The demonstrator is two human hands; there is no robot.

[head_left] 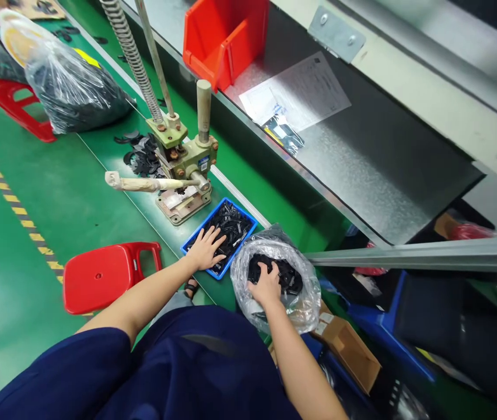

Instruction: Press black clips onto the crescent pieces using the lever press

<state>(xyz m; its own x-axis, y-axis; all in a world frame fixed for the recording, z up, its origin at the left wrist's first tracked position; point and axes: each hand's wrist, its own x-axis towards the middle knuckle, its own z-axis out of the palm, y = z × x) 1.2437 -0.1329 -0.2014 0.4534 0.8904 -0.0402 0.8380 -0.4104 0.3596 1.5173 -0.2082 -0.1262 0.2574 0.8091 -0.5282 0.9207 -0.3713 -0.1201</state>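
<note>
The clear plastic bag [275, 280] of small black parts sits just right of the blue tray [220, 236], at the near edge of the green worktop [77, 192]; the right hand [266, 287] is sunk in its open mouth, fingers curled down among the pieces, though I cannot tell whether they have closed on any; the left hand [206, 248] lies flat on the tray's black parts, fingers spread apart. Judging by the heaps, the work looks midway: the tray is fairly full and the bag holds plenty more. The bag is thin, crinkled and glossy; the tray is shallow, rectangular, hard plastic. Beyond the tray stands an olive metal hand press [185, 157] with a long pale lever and coiled spring; flat black discs [141, 154] lie left of it. A red stool [108, 274] stands left of the tray.
</note>
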